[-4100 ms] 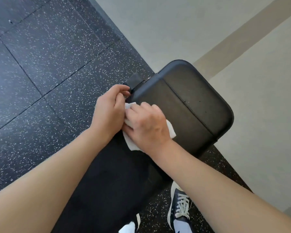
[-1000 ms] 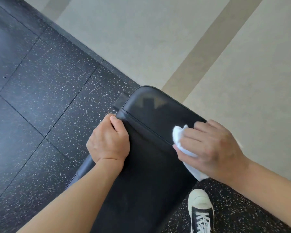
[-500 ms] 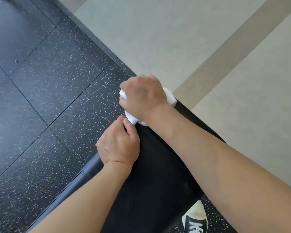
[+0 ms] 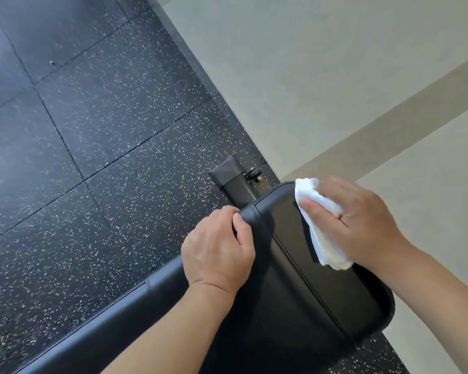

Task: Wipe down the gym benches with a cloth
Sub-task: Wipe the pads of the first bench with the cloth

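A black padded gym bench [image 4: 303, 287] runs from the lower left to its rounded end at the right. My left hand [image 4: 219, 252] grips the bench's left edge, fingers curled over the side. My right hand [image 4: 360, 222] presses a crumpled white cloth [image 4: 322, 228] onto the far end of the pad, fingers spread flat over it. Part of the cloth sticks out above and below my palm.
The bench's black metal foot [image 4: 233, 176] with a small wheel sticks out beyond the pad on the speckled black rubber floor [image 4: 92, 157]. Pale smooth flooring [image 4: 335, 76] with a beige stripe lies to the right of the rubber edge.
My right hand has carried the cloth from the pad's far-left corner across to the right side of the end. My left hand keeps its grip on the left edge.
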The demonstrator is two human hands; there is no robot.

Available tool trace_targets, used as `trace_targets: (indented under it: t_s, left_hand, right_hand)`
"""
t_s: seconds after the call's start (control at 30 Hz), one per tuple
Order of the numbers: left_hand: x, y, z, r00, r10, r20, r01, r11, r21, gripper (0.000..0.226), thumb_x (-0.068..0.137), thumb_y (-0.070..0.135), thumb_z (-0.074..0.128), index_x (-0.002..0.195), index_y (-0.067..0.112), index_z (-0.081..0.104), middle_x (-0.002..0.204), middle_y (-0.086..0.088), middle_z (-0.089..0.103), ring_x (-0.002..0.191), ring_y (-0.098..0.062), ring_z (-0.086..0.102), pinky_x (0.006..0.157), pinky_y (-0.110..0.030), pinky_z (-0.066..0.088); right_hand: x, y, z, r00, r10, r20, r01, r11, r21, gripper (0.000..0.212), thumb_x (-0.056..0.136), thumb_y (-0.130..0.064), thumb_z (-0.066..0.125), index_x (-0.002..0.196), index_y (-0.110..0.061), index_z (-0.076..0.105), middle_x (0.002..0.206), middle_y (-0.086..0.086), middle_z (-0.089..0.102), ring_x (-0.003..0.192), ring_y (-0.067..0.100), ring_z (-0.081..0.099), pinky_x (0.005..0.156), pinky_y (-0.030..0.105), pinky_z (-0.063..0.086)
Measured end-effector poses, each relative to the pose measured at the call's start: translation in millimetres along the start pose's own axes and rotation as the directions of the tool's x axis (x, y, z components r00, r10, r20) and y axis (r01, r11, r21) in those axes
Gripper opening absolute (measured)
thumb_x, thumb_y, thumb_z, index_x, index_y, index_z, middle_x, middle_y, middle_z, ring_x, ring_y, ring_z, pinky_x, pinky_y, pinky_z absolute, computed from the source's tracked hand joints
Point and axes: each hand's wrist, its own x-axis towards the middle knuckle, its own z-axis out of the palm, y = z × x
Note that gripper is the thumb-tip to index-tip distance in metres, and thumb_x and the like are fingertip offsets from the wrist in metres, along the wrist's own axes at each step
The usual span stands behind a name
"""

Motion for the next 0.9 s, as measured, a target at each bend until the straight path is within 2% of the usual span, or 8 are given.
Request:
trace_targets:
  t_s: [0.13,0.27,0.37,0.43,0.53,0.67,0.8,0.9]
  left_hand:
    - [1,-1,0,1.000,0.012,-0.014,-0.012,1.000,0.009,0.037,0.097,0.037,0.032,0.095,0.026,0.067,0.079,0.008,0.066,0.076,-0.021,0.066,0.063,-0.035,0.048]
    - [2,0,1,1.000,0.020,-0.017,-0.020,0.999,0.033,0.034,0.097,0.036,0.034,0.094,0.026,0.066,0.079,0.008,0.066,0.074,-0.021,0.064,0.061,-0.036,0.047]
    - [3,-1,1,0.999,0.031,-0.012,-0.030,0.997,0.065,0.034,0.097,0.037,0.032,0.096,0.028,0.065,0.081,0.009,0.065,0.075,-0.019,0.063,0.061,-0.033,0.043]
    - [3,-1,2,0.999,0.036,-0.015,-0.035,0.996,0.081,0.036,0.097,0.038,0.031,0.099,0.029,0.066,0.084,0.011,0.067,0.078,-0.019,0.064,0.063,-0.031,0.040]
    - [2,-1,2,0.999,0.040,-0.019,-0.038,0.995,0.087,0.040,0.097,0.039,0.028,0.103,0.031,0.066,0.090,0.013,0.068,0.083,-0.017,0.064,0.066,-0.030,0.036]
    - [2,-1,1,1.000,0.028,-0.001,-0.028,0.994,0.105,0.044,0.097,0.043,0.022,0.106,0.035,0.064,0.093,0.014,0.066,0.087,-0.016,0.063,0.069,-0.030,0.029]
    - [2,0,1,1.000,0.009,0.009,-0.010,0.996,0.085,0.043,0.096,0.044,0.019,0.105,0.036,0.061,0.092,0.015,0.065,0.088,-0.017,0.062,0.070,-0.031,0.029]
    - [3,2,1,1.000,0.004,0.009,-0.005,0.996,0.091,0.044,0.095,0.045,0.017,0.105,0.036,0.060,0.089,0.015,0.063,0.087,-0.019,0.062,0.069,-0.032,0.030]
  right_hand:
    - [49,-17,14,0.999,0.009,0.044,-0.006,0.998,-0.066,0.023,0.089,-0.056,0.052,0.078,-0.037,0.050,0.075,-0.012,0.055,0.069,0.012,0.052,0.059,0.029,0.040]
    - [117,-37,41,0.916,0.138,0.377,-0.002,0.941,-0.338,0.029,0.077,-0.048,0.063,0.069,-0.026,0.046,0.052,-0.006,0.045,0.049,0.013,0.043,0.048,0.027,0.028]
    - [141,-38,51,0.711,0.169,0.682,-0.116,0.986,-0.123,0.034,0.075,-0.040,0.073,0.060,-0.018,0.051,0.047,-0.004,0.044,0.043,0.017,0.041,0.050,0.024,0.034]
    - [143,-27,46,0.660,0.115,0.742,-0.199,0.980,0.026,0.032,0.073,-0.049,0.077,0.069,-0.019,0.066,0.057,-0.002,0.050,0.052,0.016,0.046,0.056,0.026,0.037]
    - [127,0,30,0.768,0.076,0.636,-0.309,0.914,0.264,0.040,0.077,-0.052,0.079,0.076,-0.014,0.066,0.065,-0.001,0.045,0.058,0.013,0.043,0.050,0.022,0.033]
    - [72,36,9,0.908,0.212,0.360,-0.382,0.772,0.508,0.037,0.091,-0.052,0.073,0.083,-0.016,0.070,0.069,-0.002,0.056,0.061,0.010,0.051,0.053,0.019,0.040]
    - [-3,50,2,0.919,0.331,0.215,-0.391,0.691,0.608,0.035,0.092,-0.058,0.066,0.094,-0.024,0.078,0.080,0.000,0.075,0.072,0.007,0.069,0.062,0.016,0.052]
    - [-20,52,0,0.924,0.331,0.194,-0.376,0.682,0.627,0.048,0.090,-0.061,0.065,0.088,-0.014,0.071,0.071,0.004,0.062,0.065,0.013,0.059,0.057,0.021,0.048]
